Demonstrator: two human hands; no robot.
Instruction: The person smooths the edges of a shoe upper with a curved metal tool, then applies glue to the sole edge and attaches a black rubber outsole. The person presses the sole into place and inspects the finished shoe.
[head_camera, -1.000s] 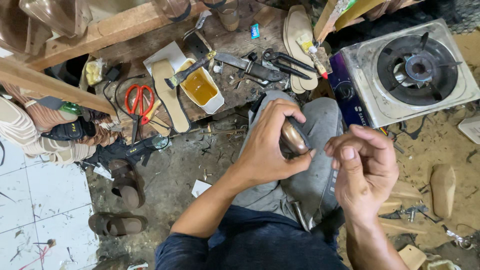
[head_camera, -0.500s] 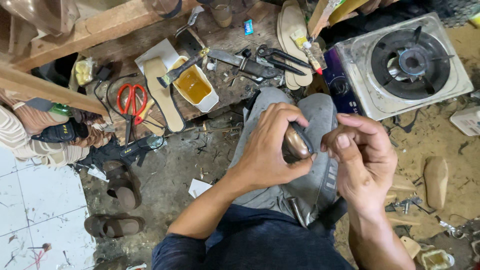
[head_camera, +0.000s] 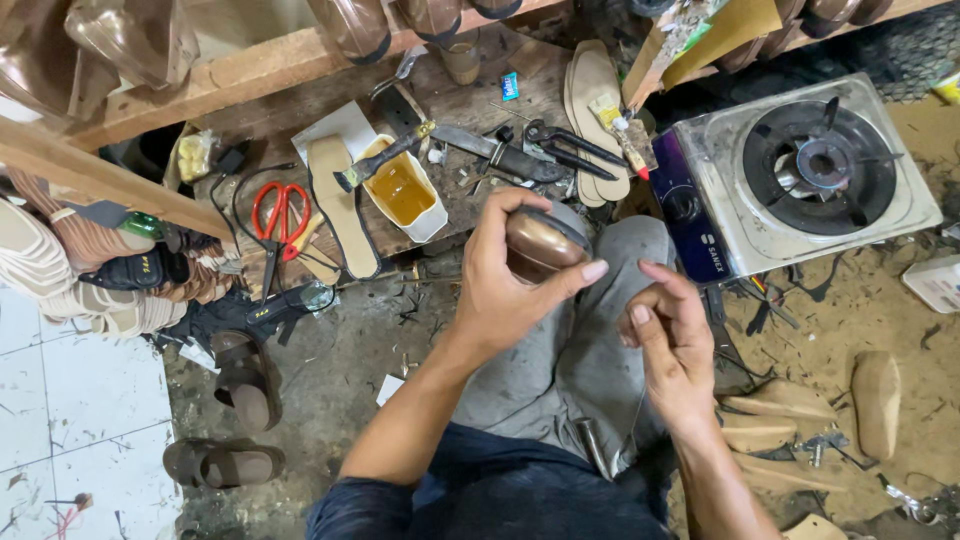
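Dirt floor (head_camera: 340, 360) beneath cluttered wooden bench (head_camera: 470, 100), gas stove (head_camera: 800, 170) alongside.

Scissors (head_camera: 279, 213) left of glue tub (head_camera: 405, 190), stove (head_camera: 800, 175) right.

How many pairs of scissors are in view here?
1: red-handled scissors on the wooden board, left of the glue tub. The black-handled tool looks like pliers; clutter may hide more.

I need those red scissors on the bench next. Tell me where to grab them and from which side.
Take the red scissors by the two red handle loops, coming straight down from above. They lie flat on the bench with the loops uppermost in view and the dark blades pointing toward the person, so the loops are the safe, open part. An insole lies close on one side.
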